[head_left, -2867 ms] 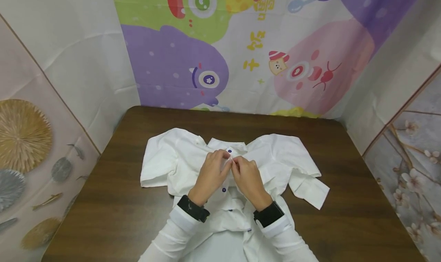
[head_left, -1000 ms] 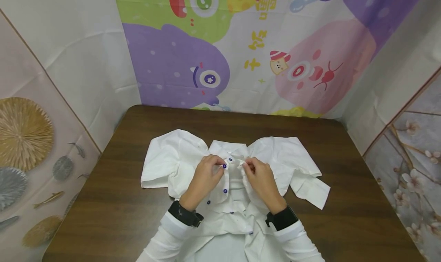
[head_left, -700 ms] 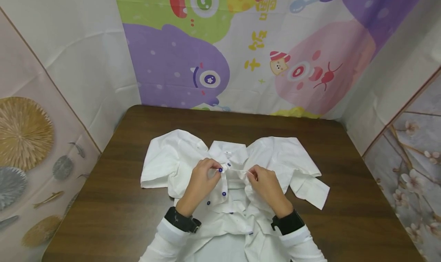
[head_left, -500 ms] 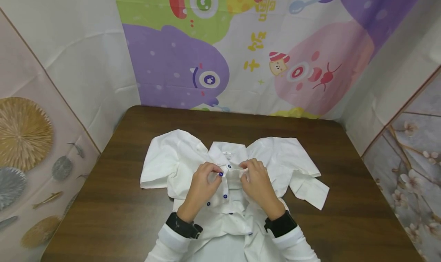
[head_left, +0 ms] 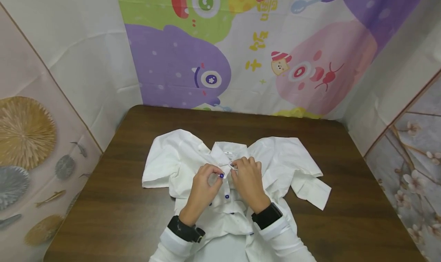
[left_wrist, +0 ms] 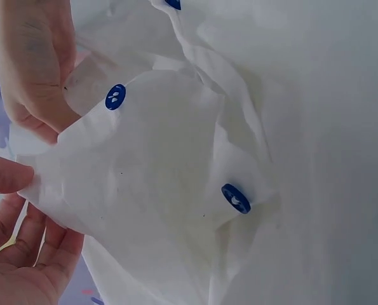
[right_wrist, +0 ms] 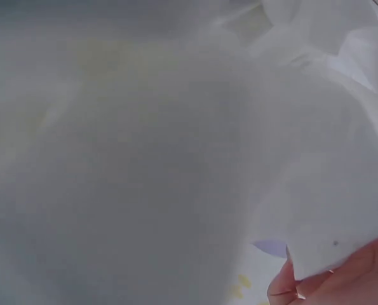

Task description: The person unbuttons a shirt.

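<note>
A white short-sleeved shirt (head_left: 194, 155) with dark blue buttons lies on the table, collar away from me. My left hand (head_left: 203, 185) pinches the button-side front edge, beside a blue button (head_left: 221, 175). In the left wrist view, thumb and fingers of that left hand (left_wrist: 33, 248) hold the edge, and two blue buttons (left_wrist: 115, 96) show. Close by on the right, my right hand (head_left: 249, 181) pinches the opposite front edge below the collar. The right wrist view has the right hand's fingers (right_wrist: 341, 279) on the cloth edge; cloth fills most of it.
The brown wooden table (head_left: 120, 216) extends around the shirt. A cartoon-printed cloth (head_left: 179, 63) hangs behind its far edge. Patterned panels (head_left: 24, 63) stand at both sides. Another blue button (head_left: 227, 196) sits lower on the placket.
From close together, my hands drew apart, exposing the button placket. Over the last half second my right hand has come left, its held edge now near the left hand, which has barely moved.
</note>
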Action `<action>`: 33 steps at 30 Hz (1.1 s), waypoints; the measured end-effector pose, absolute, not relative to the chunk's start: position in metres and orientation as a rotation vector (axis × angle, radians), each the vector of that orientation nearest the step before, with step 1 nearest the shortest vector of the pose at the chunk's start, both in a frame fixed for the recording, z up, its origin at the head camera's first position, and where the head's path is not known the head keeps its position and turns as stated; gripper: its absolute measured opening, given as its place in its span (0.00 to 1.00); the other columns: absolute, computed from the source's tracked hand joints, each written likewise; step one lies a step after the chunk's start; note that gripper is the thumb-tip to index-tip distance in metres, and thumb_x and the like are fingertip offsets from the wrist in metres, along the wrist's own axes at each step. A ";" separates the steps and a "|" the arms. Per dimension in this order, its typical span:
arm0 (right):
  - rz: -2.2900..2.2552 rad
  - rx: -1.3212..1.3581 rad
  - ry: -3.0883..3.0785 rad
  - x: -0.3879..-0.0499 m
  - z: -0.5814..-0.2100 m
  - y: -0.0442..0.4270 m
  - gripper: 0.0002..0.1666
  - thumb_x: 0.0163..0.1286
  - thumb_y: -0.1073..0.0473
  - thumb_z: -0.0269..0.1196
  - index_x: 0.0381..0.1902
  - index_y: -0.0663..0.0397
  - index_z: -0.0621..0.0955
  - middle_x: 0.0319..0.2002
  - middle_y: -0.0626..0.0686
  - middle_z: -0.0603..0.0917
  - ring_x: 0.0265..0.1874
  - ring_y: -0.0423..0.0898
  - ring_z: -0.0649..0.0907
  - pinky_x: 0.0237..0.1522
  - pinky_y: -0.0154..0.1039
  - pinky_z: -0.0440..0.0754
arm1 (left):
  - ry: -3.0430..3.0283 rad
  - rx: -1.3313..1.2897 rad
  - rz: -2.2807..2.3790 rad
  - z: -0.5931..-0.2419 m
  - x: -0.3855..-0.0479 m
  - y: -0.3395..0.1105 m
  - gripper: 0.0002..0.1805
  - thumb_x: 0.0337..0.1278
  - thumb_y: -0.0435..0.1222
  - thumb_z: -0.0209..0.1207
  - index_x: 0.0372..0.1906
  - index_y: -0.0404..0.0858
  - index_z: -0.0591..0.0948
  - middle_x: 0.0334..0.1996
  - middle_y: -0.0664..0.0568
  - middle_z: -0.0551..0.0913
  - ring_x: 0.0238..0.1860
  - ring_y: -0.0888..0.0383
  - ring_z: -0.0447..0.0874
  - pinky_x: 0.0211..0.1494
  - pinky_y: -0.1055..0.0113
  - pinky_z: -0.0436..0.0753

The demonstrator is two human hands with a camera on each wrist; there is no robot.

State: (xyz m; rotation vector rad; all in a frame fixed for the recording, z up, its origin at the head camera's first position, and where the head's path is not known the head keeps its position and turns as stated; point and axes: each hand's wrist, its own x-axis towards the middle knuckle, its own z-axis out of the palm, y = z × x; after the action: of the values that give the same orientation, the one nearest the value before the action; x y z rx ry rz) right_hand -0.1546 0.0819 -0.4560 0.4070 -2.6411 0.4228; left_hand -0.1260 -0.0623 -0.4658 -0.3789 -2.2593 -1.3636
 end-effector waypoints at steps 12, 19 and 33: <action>0.412 0.412 -2.591 -0.155 -0.444 0.088 0.05 0.58 0.60 0.65 0.31 0.55 0.85 0.28 0.53 0.84 0.31 0.51 0.77 0.34 0.45 0.65 | -2.289 -0.381 -1.379 -0.464 -0.126 -0.063 0.08 0.40 0.24 0.59 0.28 0.39 0.80 0.30 0.51 0.79 0.37 0.56 0.76 0.42 0.64 0.75; 0.475 0.386 -2.559 -0.155 -0.437 0.091 0.05 0.58 0.60 0.65 0.30 0.55 0.85 0.28 0.53 0.85 0.30 0.51 0.77 0.35 0.46 0.65 | -2.324 -0.383 -1.359 -0.460 -0.128 -0.062 0.15 0.40 0.18 0.51 0.26 0.38 0.81 0.27 0.52 0.81 0.34 0.56 0.77 0.39 0.65 0.76; 0.628 0.386 -2.488 -0.151 -0.427 0.092 0.06 0.58 0.62 0.64 0.33 0.58 0.84 0.29 0.53 0.85 0.31 0.50 0.78 0.35 0.44 0.65 | -2.490 -0.464 -1.268 -0.433 -0.151 -0.052 0.13 0.58 0.40 0.59 0.45 0.38 0.79 0.44 0.49 0.78 0.41 0.55 0.73 0.42 0.64 0.75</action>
State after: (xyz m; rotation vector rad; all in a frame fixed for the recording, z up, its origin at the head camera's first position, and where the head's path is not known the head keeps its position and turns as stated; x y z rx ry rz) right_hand -0.1511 0.0918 -0.4274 0.3862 -2.4885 0.6279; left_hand -0.1512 -0.0518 -0.4330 -0.4643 -2.4903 -1.2682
